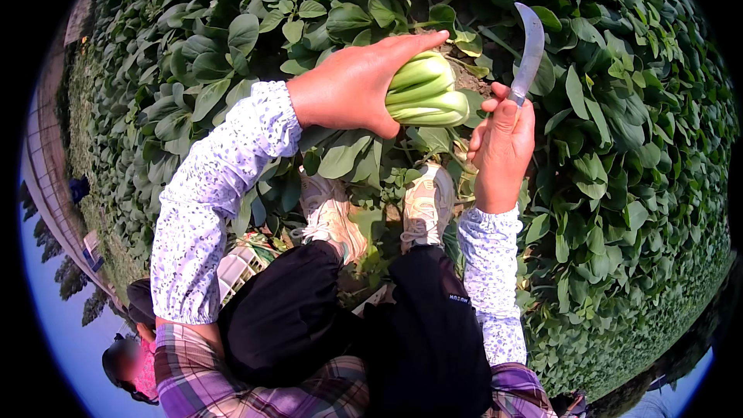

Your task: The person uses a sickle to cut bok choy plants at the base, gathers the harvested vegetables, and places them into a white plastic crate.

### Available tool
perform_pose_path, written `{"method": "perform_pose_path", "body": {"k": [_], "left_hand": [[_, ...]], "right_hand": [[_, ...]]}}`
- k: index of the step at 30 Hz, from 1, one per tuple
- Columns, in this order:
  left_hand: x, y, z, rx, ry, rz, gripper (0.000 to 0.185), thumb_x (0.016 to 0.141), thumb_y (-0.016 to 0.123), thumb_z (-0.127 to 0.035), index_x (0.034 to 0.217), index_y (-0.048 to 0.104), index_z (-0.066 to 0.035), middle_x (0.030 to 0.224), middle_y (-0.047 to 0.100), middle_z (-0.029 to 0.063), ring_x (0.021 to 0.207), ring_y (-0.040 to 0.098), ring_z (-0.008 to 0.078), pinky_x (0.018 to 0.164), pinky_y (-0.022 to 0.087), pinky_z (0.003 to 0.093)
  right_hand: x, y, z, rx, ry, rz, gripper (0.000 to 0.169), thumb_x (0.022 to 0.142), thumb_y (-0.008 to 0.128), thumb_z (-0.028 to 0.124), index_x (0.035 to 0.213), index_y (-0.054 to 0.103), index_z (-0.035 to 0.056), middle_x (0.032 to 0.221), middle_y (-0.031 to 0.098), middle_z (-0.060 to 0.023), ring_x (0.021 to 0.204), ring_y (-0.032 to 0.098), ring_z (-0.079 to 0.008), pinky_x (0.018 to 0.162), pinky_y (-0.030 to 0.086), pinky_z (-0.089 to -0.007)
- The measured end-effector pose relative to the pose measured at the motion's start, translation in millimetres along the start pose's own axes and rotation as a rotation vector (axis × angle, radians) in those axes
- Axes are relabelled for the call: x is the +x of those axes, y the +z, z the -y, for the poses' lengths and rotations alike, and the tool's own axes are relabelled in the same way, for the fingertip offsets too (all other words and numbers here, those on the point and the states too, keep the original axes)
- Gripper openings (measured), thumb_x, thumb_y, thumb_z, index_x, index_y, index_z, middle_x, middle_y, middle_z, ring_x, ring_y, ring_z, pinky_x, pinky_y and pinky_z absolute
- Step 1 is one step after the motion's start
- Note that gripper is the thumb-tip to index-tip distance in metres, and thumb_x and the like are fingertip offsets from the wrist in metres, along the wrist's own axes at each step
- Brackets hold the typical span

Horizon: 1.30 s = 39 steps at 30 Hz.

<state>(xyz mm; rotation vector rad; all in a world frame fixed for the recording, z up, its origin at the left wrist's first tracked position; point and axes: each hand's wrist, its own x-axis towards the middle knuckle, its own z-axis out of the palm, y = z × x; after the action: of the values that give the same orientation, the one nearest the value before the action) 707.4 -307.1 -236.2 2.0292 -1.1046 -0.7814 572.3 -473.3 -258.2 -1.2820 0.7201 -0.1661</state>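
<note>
My left hand is wrapped around a head of green leafy vegetable, perhaps bok choy, with its pale stalk base turned to the right. The leaf end is largely hidden behind the hand and among other leaves. To the right, my right hand grips a curved-blade harvesting knife, its blade pointing up and away from the vegetable; most of the handle is covered by the fingers. Both forearms wear patterned white sleeves.
Dense leafy plants surround my shoes. A white plastic crate stands beside my leg at the lower left. Another person in pink is at the far lower left, near a curved paved strip.
</note>
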Motion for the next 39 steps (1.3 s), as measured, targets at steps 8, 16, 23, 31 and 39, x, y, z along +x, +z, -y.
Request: {"method": "perform_pose_path", "body": {"k": [8, 16, 23, 31, 39], "left_hand": [[-7.9, -39.9, 58.2, 0.796, -0.281, 0.253, 0.127, 0.041, 0.077, 0.002, 0.147, 0.016, -0.032, 0.146, 0.024, 0.0247, 0.071, 0.064, 0.0317, 0.061, 0.055, 0.0399], [-25.7, -42.1, 99.3, 0.713, -0.122, 0.087, 0.101, 0.056, 0.076, -0.006, 0.143, 0.029, -0.026, 0.131, 0.049, 0.0135, 0.082, 0.063, 0.0327, 0.067, 0.053, 0.0393], [-32.8, -41.6, 110.2, 0.578, -0.140, 0.061, 0.103, 0.054, 0.074, -0.001, 0.143, 0.030, -0.027, 0.129, 0.050, 0.0135, 0.092, 0.062, 0.0325, 0.076, 0.053, 0.0376], [-49.2, -38.4, 121.0, 0.280, -0.234, 0.032, 0.095, 0.061, 0.074, 0.001, 0.143, 0.032, -0.023, 0.136, 0.048, 0.0099, 0.119, 0.050, 0.0301, 0.102, 0.043, 0.0351], [-46.5, -40.4, 121.8, 0.286, -0.211, 0.024, 0.093, 0.062, 0.074, -0.002, 0.142, 0.033, -0.023, 0.136, 0.047, 0.0094, 0.119, 0.051, 0.0305, 0.101, 0.044, 0.0356]], "right_hand": [[46.8, 5.4, -69.7, -0.376, 0.032, 0.303, 0.041, 0.098, 0.045, 0.027, 0.138, 0.044, 0.0156, 0.081, 0.054, 0.0001, 0.052, 0.045, -0.0031, 0.045, 0.037, -0.0176], [81.4, 39.5, -90.1, -0.288, 0.270, 0.285, 0.041, 0.098, 0.044, 0.025, 0.138, 0.043, 0.0162, 0.075, 0.053, 0.0012, 0.050, 0.045, -0.0040, 0.041, 0.037, -0.0190], [60.0, 35.8, -112.2, -0.482, 0.240, 0.372, 0.038, 0.094, 0.051, 0.021, 0.130, 0.052, 0.0080, 0.072, 0.061, -0.0086, 0.057, 0.055, -0.0137, 0.060, 0.049, -0.0310], [50.6, 34.3, -104.9, -0.304, 0.162, 0.254, 0.039, 0.097, 0.047, 0.026, 0.135, 0.047, 0.0181, 0.069, 0.051, 0.0028, 0.045, 0.041, -0.0038, 0.039, 0.034, -0.0198], [88.3, 56.1, -135.5, -0.551, -0.030, 0.268, 0.038, 0.096, 0.047, 0.025, 0.133, 0.050, 0.0148, 0.063, 0.052, 0.0008, 0.045, 0.042, -0.0064, 0.041, 0.037, -0.0228]]}}
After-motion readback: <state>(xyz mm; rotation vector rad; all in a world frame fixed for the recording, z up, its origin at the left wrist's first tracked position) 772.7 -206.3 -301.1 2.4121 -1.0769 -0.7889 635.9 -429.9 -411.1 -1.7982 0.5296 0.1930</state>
